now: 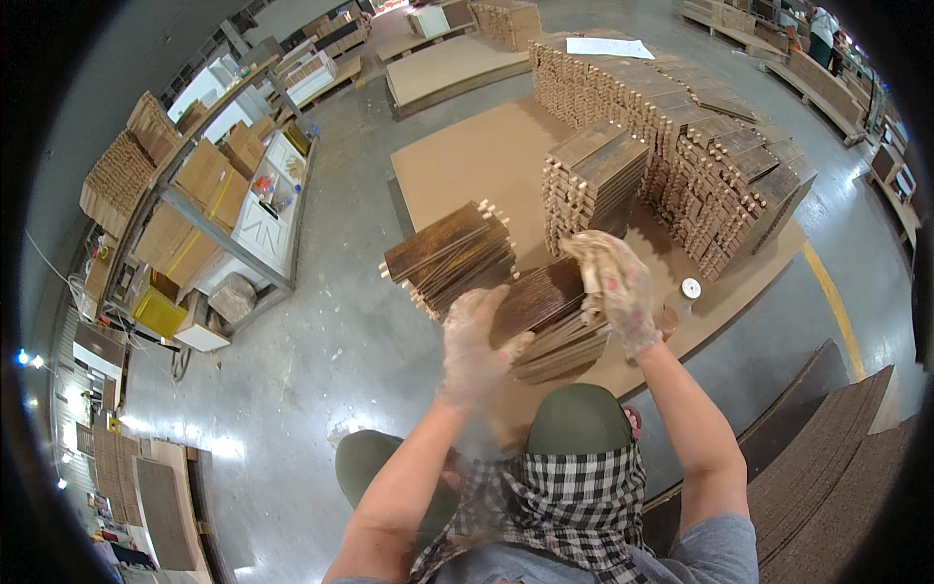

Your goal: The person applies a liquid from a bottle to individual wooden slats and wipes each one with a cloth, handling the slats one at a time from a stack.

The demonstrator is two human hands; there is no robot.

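A dark brown wooden board [538,298] lies between my hands, on top of a fanned pile of slats [562,356]. My left hand [474,341], in a pale glove, grips its left end, with the thumb on the near side. At the right end my right hand [618,289], in a stained glove, is closed over the board; its fingertips are partly hidden. Left of the boards is a stack of brown slats [449,249] with pale dowels sticking out of the ends. Beyond my right hand stands a taller doweled stack [595,175].
A long row of stacked doweled slats [671,127] stands at the back right, with a white paper [610,47] on top. A white-topped bottle [689,291] is near my right hand. Brown cardboard sheeting [457,156] lies under the stacks. A metal rack [229,234] with cartons stands left.
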